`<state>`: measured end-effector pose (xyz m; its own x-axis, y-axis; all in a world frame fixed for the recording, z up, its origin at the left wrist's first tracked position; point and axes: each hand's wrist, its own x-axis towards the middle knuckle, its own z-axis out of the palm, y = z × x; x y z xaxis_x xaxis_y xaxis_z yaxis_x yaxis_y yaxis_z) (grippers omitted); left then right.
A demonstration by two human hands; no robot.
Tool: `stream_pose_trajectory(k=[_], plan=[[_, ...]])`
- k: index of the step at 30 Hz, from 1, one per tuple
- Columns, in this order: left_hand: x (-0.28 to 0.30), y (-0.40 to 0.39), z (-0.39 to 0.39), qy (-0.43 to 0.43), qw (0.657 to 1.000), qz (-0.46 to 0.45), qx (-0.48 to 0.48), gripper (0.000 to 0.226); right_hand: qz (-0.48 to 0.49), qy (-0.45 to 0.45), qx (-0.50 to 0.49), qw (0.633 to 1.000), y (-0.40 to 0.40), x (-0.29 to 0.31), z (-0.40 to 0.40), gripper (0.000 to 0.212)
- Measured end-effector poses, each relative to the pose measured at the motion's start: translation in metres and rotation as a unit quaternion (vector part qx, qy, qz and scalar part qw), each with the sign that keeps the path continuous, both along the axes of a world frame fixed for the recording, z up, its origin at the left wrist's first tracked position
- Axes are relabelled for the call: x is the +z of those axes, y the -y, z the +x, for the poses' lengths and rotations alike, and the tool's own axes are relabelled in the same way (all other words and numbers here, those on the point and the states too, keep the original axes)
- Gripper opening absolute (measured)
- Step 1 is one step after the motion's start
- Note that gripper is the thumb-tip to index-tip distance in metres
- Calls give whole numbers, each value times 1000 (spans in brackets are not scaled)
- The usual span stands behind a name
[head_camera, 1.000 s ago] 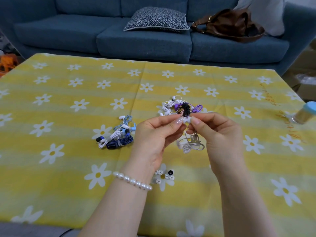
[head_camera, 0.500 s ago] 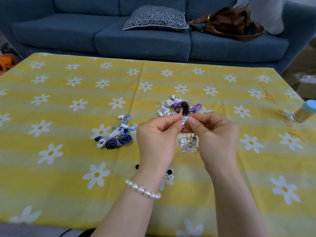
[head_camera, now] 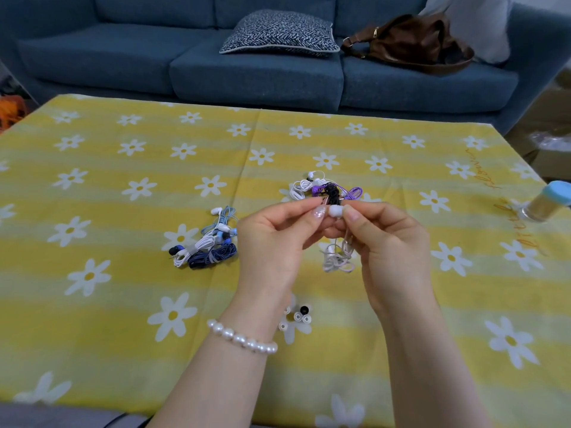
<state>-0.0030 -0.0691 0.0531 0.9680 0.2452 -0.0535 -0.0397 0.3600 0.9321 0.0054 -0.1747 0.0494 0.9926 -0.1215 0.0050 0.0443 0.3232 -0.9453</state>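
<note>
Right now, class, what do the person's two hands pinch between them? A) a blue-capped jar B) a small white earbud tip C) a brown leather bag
B: the left hand and right hand both pinch the small white earbud tip, pale cable dangling below.

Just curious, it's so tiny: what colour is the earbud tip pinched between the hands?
The earbud tip is white, seen best in the head view.

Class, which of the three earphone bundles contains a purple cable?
The white, black and purple earphone bundle lying farthest away. The blue and white earphone bundle has none; nor has the whitish earphone bundle held by the left hand and right hand.
</note>
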Motion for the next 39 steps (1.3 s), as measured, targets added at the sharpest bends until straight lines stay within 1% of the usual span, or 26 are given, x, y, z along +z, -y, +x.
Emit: stream_pose_trajectory(k=[5, 8, 10, 12, 16, 21, 26, 29, 32, 35, 37, 39], plan=[[-1, -3, 2, -26, 999, -34, -15, 14, 2, 1, 6, 1000, -1, -1, 0, 13], [-3, -5, 4, -67, 989, -114, -72, 9, 30, -13, 24, 999, 0, 1, -1, 6], [-4, -6, 6, -101, 976, -159, -106, 20, 39, -22, 39, 998, 0, 2, -3, 9], [-5, -6, 6, -121, 966, -186, -130, 25, 38, -28, 48, 998, -1, 4, -3, 10], [-6, -7, 6, -137, 951, -214, -175, 13, 44, -40, 68, 996, 0, 4, -4, 10], [-7, -9, 7, -140, 942, -227, -206, 15, 59, -62, 95, 992, 2, 4, -3, 11], [-7, -8, 8, -129, 937, -245, -215, 16, 82, -61, 93, 990, 2, 5, -3, 13], [-10, -8, 9, -126, 946, -220, -201, 13, 60, -58, 87, 993, 3, 3, -2, 11], [-12, -10, 10, -134, 959, -172, -183, 14, 33, -53, 68, 996, 3, 0, -1, 10], [-13, -15, 12, -130, 971, -85, -179, 21, 33, -40, 56, 997, 0, -2, 1, 10], [-12, -22, 13, -106, 977, 2, -185, 30, 48, -33, 55, 997, -1, -2, 2, 10], [-12, -30, 12, -65, 973, 56, -213, 44, 72, -22, 59, 995, -2, -1, 2, 11]])
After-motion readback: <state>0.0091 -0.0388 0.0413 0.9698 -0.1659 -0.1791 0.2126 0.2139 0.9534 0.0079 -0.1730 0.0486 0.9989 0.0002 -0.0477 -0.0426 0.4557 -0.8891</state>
